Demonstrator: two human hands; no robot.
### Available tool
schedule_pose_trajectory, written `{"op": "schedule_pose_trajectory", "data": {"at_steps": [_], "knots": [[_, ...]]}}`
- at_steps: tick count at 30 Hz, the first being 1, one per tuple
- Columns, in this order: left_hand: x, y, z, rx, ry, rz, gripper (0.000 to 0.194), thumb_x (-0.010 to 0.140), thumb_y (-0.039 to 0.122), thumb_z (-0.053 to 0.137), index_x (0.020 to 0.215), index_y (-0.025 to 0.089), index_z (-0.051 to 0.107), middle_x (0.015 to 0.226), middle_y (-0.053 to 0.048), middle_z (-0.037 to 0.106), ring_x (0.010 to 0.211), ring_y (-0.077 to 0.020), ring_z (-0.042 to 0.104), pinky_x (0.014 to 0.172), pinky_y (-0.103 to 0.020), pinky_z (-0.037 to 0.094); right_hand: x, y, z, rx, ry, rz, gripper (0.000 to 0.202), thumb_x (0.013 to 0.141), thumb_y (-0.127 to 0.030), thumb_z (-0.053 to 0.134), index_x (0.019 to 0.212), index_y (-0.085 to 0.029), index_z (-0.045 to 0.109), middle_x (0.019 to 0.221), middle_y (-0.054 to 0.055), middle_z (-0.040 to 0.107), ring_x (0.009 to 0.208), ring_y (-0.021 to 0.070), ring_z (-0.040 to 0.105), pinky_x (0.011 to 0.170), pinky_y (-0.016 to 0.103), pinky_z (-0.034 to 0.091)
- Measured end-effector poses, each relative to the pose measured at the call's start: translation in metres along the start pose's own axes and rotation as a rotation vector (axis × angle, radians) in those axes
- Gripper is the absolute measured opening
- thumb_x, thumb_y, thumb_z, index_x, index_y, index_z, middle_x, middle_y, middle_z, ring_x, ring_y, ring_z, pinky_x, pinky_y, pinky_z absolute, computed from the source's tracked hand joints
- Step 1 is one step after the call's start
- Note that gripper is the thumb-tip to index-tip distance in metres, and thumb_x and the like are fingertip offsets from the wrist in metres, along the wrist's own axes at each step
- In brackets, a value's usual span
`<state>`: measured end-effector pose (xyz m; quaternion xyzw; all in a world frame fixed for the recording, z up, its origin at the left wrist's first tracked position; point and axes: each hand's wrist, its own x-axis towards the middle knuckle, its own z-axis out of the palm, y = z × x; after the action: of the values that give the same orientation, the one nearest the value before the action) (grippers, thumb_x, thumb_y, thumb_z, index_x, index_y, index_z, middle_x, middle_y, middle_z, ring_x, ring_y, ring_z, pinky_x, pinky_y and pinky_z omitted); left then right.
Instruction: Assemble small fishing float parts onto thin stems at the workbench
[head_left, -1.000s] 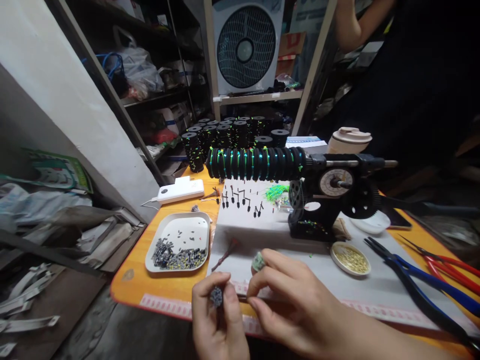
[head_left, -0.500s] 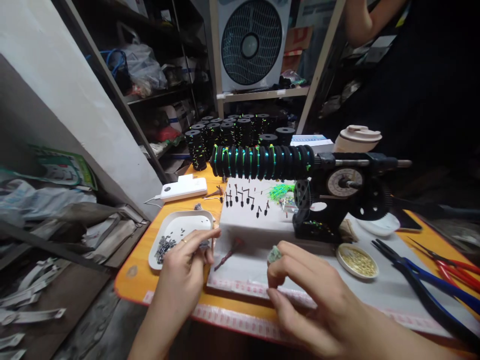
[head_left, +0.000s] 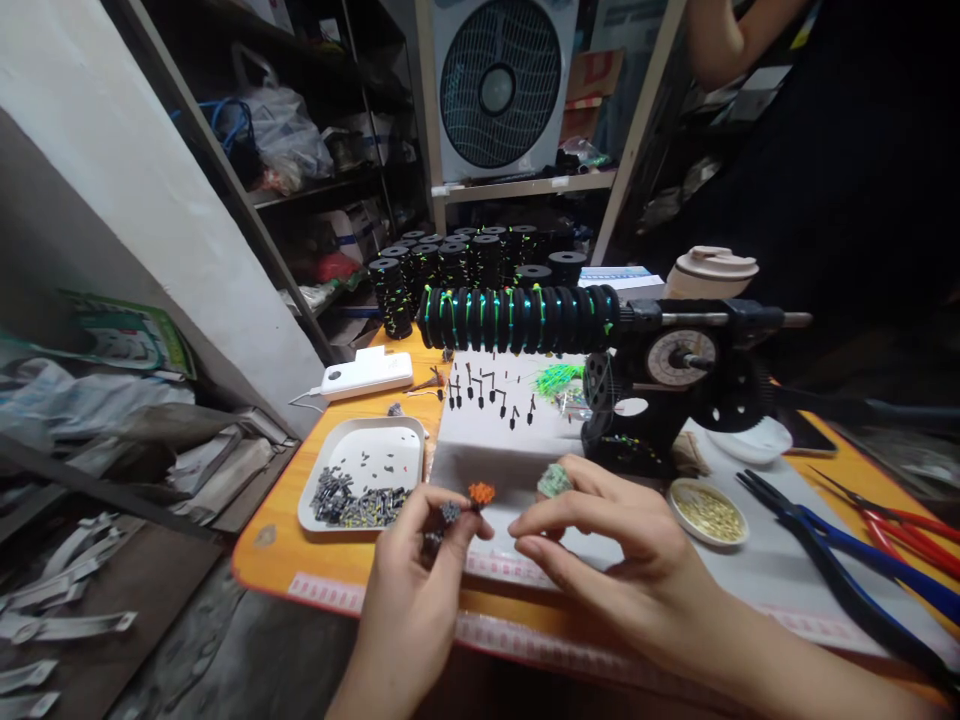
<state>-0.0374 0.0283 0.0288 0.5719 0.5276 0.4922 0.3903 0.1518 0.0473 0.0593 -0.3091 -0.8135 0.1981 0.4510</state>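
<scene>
Close work over the yellow-orange wooden table [head_left: 281, 535].
From here, the left hand [head_left: 416, 570] clamps a dark-grey bundle [head_left: 450, 512] and an orange-tufted bundle [head_left: 482, 492] between thumb and fingers; facing it, the right hand [head_left: 626, 535] holds a pale-green clump [head_left: 553, 481] in curled fingers, thumb and forefinger tips close together.

The table [head_left: 274, 560] is modestly lit, apparently from above, while the shelves [head_left: 234, 190] behind it are left in gloom. The dark clothing [head_left: 825, 180] at upper right is swallowed almost to black. Paler tones are given by the wall [head_left: 112, 180] at left. A soft grey shadow is thrown across the white sheet [head_left: 469, 445] below the black roll [head_left: 517, 320]. Fine detail is softened, and the pliers [head_left: 862, 556] and metal strips [head_left: 75, 628] are stretched toward the edges.
</scene>
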Motion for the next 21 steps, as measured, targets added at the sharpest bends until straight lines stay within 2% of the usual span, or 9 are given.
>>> {"op": "schedule_pose_trajectory", "data": {"at_steps": [3, 7, 9, 11, 14, 15, 17, 19, 21], "knots": [[-0.020, 0.000, 0.015, -0.342, 0.080, -0.153, 0.020, 0.089, 0.037, 0.068, 0.080, 0.022, 0.059, 0.075, 0.001, 0.067, 0.074, -0.0166, 0.065, 0.070, -0.025, 0.048, -0.001, 0.000, 0.003, 0.038, 0.032, 0.012, 0.010, 0.091, -0.015, 0.064, 0.087, -0.017, 0.073, 0.067, 0.002, 0.060, 0.062, 0.0130, 0.051, 0.055, 0.024, 0.039], [-0.030, -0.003, 0.033, -0.454, 0.182, -0.158, 0.019, 0.084, 0.034, 0.075, 0.076, 0.021, 0.064, 0.072, 0.004, 0.064, 0.071, -0.0119, 0.061, 0.069, -0.019, 0.048, -0.006, 0.001, 0.007, 0.058, 0.057, 0.025, 0.010, 0.089, -0.014, 0.067, 0.091, -0.017, 0.076, 0.067, 0.003, 0.066, 0.059, 0.0128, 0.056, 0.053, 0.024, 0.043], [-0.031, -0.006, 0.037, -0.417, 0.219, -0.054, 0.014, 0.086, 0.030, 0.073, 0.077, 0.023, 0.066, 0.075, 0.005, 0.065, 0.072, -0.0108, 0.061, 0.071, -0.017, 0.048, -0.007, 0.001, 0.008, 0.071, 0.063, 0.043, 0.010, 0.089, -0.014, 0.068, 0.092, -0.019, 0.076, 0.067, 0.002, 0.067, 0.059, 0.0125, 0.058, 0.051, 0.023, 0.043], [-0.030, -0.010, 0.039, -0.330, 0.267, 0.110, 0.010, 0.089, 0.023, 0.070, 0.079, 0.025, 0.069, 0.080, 0.004, 0.068, 0.077, -0.0110, 0.062, 0.076, -0.017, 0.049, -0.008, 0.000, 0.008, 0.078, 0.067, 0.046, 0.010, 0.088, -0.014, 0.068, 0.091, -0.019, 0.076, 0.066, 0.002, 0.067, 0.059, 0.0121, 0.059, 0.051, 0.022, 0.044], [-0.031, -0.014, 0.041, -0.215, 0.267, 0.305, 0.012, 0.090, 0.016, 0.067, 0.085, 0.027, 0.071, 0.085, 0.002, 0.071, 0.081, -0.0125, 0.065, 0.078, -0.018, 0.050, -0.008, -0.002, 0.008, 0.080, 0.066, 0.033, 0.010, 0.086, -0.010, 0.067, 0.086, -0.017, 0.074, 0.065, 0.001, 0.063, 0.060, 0.0118, 0.057, 0.054, 0.023, 0.045], [-0.032, -0.013, 0.042, -0.219, 0.275, 0.296, 0.011, 0.090, 0.018, 0.067, 0.085, 0.026, 0.071, 0.084, 0.002, 0.071, 0.081, -0.0131, 0.065, 0.077, -0.019, 0.051, -0.007, -0.002, 0.008, 0.078, 0.063, 0.030, 0.010, 0.085, -0.009, 0.066, 0.084, -0.016, 0.073, 0.064, 0.001, 0.061, 0.060, 0.0118, 0.056, 0.055, 0.023, 0.046], [-0.033, -0.011, 0.043, -0.295, 0.306, 0.143, 0.001, 0.088, 0.025, 0.070, 0.088, 0.025, 0.072, 0.083, 0.000, 0.071, 0.077, -0.0138, 0.066, 0.074, -0.020, 0.053, -0.007, -0.003, 0.007, 0.080, 0.050, 0.033, 0.010, 0.085, -0.009, 0.065, 0.082, -0.016, 0.071, 0.065, 0.000, 0.060, 0.061, 0.0117, 0.056, 0.057, 0.023, 0.046], [-0.035, -0.007, 0.044, -0.418, 0.320, -0.067, 0.013, 0.084, 0.034, 0.075, 0.091, 0.023, 0.073, 0.083, -0.001, 0.071, 0.074, -0.0145, 0.066, 0.071, -0.021, 0.054, -0.007, -0.003, 0.007, 0.091, 0.034, 0.036, 0.009, 0.085, -0.009, 0.065, 0.082, -0.016, 0.070, 0.066, 0.000, 0.061, 0.061, 0.0114, 0.056, 0.058, 0.023, 0.047], [-0.036, -0.002, 0.043, -0.536, 0.288, -0.180, 0.023, 0.078, 0.040, 0.080, 0.090, 0.021, 0.074, 0.079, -0.001, 0.071, 0.071, -0.0144, 0.066, 0.068, -0.020, 0.054, -0.007, -0.004, 0.007, 0.106, 0.018, 0.042, 0.009, 0.086, -0.010, 0.065, 0.082, -0.016, 0.070, 0.066, 0.000, 0.061, 0.061, 0.0111, 0.056, 0.059, 0.023, 0.046]]}}
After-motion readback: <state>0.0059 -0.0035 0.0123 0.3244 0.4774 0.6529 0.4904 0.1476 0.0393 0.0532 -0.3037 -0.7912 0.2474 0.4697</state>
